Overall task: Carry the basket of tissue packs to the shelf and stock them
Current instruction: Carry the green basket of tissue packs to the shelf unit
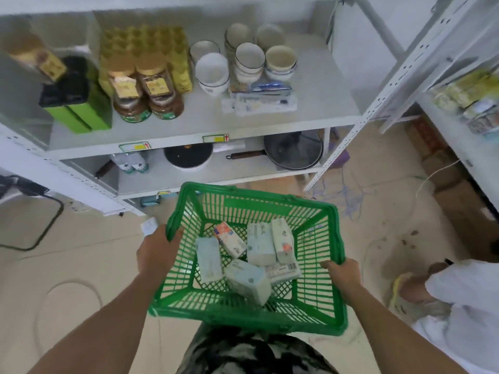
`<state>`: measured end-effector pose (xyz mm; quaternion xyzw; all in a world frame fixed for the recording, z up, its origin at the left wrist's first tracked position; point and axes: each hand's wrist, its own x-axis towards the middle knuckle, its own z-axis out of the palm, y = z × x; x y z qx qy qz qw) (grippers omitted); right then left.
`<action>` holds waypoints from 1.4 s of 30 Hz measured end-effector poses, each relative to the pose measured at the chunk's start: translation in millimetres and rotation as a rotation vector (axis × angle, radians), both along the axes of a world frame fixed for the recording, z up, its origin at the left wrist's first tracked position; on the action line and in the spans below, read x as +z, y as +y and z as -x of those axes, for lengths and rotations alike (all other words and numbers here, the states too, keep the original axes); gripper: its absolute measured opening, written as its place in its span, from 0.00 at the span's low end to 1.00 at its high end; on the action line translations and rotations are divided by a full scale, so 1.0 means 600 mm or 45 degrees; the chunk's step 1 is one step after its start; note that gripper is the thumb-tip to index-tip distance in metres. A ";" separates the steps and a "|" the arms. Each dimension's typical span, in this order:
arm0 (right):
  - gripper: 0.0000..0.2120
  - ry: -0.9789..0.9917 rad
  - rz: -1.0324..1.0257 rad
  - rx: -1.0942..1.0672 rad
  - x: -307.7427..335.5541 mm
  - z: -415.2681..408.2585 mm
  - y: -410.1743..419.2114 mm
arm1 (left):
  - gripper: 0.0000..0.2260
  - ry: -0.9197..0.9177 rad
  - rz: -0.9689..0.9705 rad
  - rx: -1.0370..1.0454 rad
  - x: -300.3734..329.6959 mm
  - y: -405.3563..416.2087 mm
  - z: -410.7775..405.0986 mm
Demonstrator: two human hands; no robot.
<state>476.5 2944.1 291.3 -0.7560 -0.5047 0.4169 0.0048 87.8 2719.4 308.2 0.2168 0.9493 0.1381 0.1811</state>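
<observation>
Head view: our left hand (pixel 158 253) and right hand (pixel 344 273) grip basket (pixel 243 203) rim; keep level toward shelf (pixel 324 103) at twelve o'clock.

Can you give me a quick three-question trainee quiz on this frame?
1. True or false: both hands hold the green basket by its rim.
2. Which item sits on the lower shelf board? A) bowls B) frying pan C) jars
3. Fill in: the tissue packs still lie inside the ____.

Key:
1. True. The left hand grips the left rim, the right hand the right rim.
2. B. The frying pan is below; the bowls and jars stand on the upper board.
3. basket
</observation>
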 end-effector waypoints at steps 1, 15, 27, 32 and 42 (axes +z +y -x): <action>0.11 -0.011 -0.011 0.038 -0.002 0.013 0.024 | 0.20 0.002 0.001 0.024 -0.001 0.011 0.004; 0.15 -0.173 0.046 0.309 -0.127 0.155 0.271 | 0.19 -0.082 0.094 0.232 -0.113 0.147 0.077; 0.16 -0.246 0.108 0.515 -0.483 0.238 0.404 | 0.20 -0.062 0.108 0.332 -0.469 0.199 0.094; 0.18 -0.308 0.095 0.505 -0.632 0.237 0.408 | 0.21 -0.041 0.076 0.286 -0.620 0.224 0.110; 0.24 -0.363 0.012 0.625 -0.875 0.283 0.379 | 0.22 0.001 0.147 0.398 -0.901 0.185 0.139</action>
